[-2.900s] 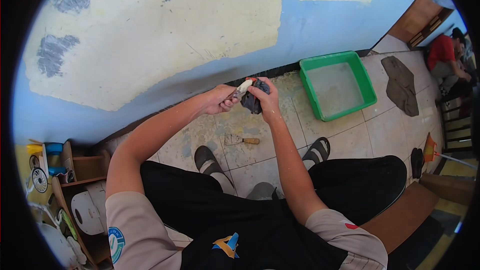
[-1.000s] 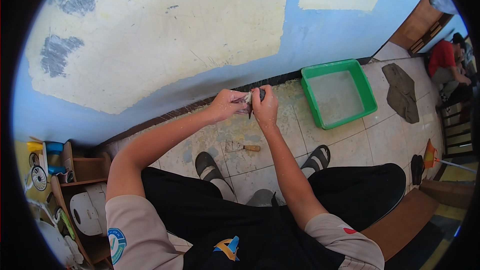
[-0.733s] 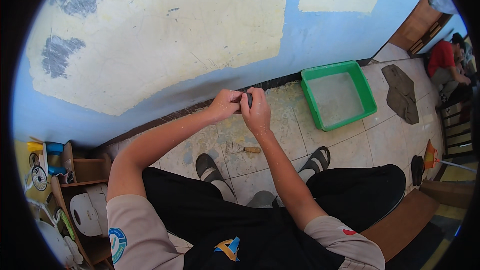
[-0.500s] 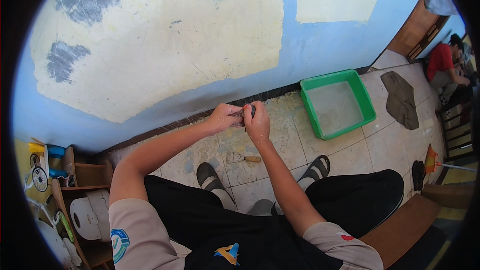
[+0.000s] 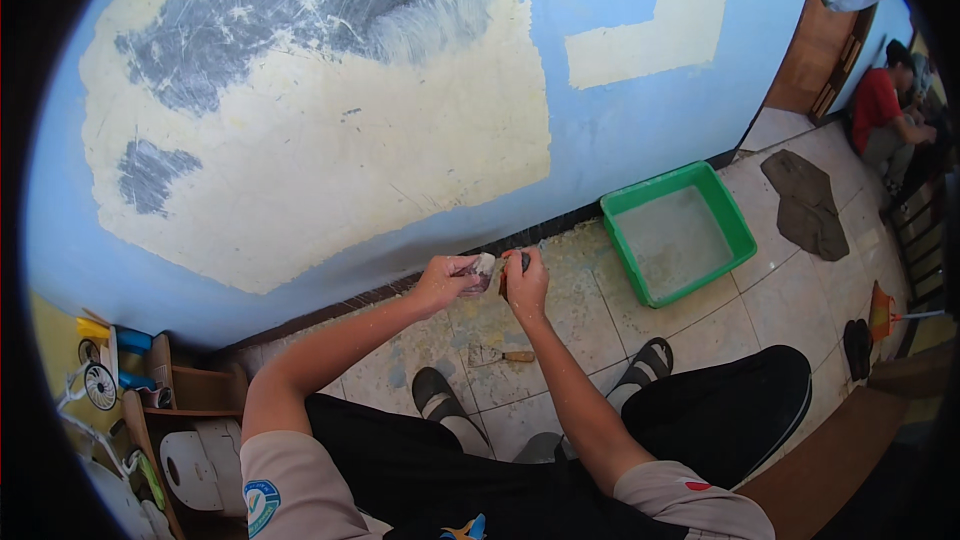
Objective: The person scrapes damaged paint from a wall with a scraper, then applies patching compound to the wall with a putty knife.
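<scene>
My left hand [image 5: 440, 282] is closed around a small block [image 5: 484, 268] with a whitish face and a dark reddish-brown side. Close beside it, my right hand [image 5: 530, 288] grips a dark tool [image 5: 505, 278] with an orange-brown part; its exact kind is unclear. A narrow gap separates the two held things. Both hands hang above the tiled floor, in front of the wall [image 5: 400, 150]. Below them, a scraper with a wooden handle [image 5: 518, 356] lies on the floor between my feet.
A green basin [image 5: 700, 283] of cloudy liquid stands right of my hands. Beyond it lie a brown cloth [image 5: 805, 205] and a seated person in red [image 5: 875, 110]. Wooden shelving [image 5: 200, 390] stands at the left, a wooden bench [image 5: 820, 470] at the lower right.
My hands, which were together, have moved slightly apart, so the pale block face now shows. The view has tilted up, showing more of the wall.
</scene>
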`<action>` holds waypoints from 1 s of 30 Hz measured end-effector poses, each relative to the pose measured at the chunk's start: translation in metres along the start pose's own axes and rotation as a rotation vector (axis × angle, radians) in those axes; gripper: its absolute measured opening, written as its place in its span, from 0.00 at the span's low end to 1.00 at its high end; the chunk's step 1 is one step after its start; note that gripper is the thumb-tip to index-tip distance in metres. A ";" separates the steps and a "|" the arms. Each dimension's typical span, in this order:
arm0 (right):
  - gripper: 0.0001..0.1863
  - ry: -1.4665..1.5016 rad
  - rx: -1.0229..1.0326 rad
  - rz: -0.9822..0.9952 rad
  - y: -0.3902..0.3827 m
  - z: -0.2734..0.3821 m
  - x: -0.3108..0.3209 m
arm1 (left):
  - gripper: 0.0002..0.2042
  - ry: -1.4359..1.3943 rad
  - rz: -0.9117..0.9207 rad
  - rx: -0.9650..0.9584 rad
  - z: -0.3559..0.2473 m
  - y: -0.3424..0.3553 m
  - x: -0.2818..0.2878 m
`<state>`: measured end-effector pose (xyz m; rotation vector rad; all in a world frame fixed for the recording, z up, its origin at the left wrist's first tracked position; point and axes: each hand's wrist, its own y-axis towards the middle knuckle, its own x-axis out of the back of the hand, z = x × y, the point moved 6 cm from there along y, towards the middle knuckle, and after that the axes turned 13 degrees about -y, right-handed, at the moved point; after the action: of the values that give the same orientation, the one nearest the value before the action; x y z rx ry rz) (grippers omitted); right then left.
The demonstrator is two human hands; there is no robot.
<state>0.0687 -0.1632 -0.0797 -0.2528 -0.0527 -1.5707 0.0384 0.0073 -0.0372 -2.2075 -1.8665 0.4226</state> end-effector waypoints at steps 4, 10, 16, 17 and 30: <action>0.10 -0.240 0.485 -0.232 -0.014 0.055 -0.004 | 0.20 -0.123 0.014 0.028 -0.010 0.000 -0.013; 0.10 -0.296 0.353 -0.211 -0.017 0.025 -0.009 | 0.19 -0.139 0.030 0.100 0.003 -0.011 -0.021; 0.13 -0.290 0.200 -0.146 0.003 -0.002 -0.011 | 0.22 -0.113 0.003 0.122 0.012 -0.012 0.000; 0.13 -0.290 0.188 -0.129 0.002 0.001 -0.007 | 0.22 -0.125 -0.020 0.091 0.004 -0.014 0.004; 0.09 -0.140 0.407 -0.168 -0.008 0.024 -0.006 | 0.20 -0.112 0.021 0.093 -0.011 -0.010 -0.011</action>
<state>0.0633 -0.1523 -0.0568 -0.0376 -0.5083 -1.6672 0.0311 -0.0015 -0.0223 -2.1850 -1.8394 0.6361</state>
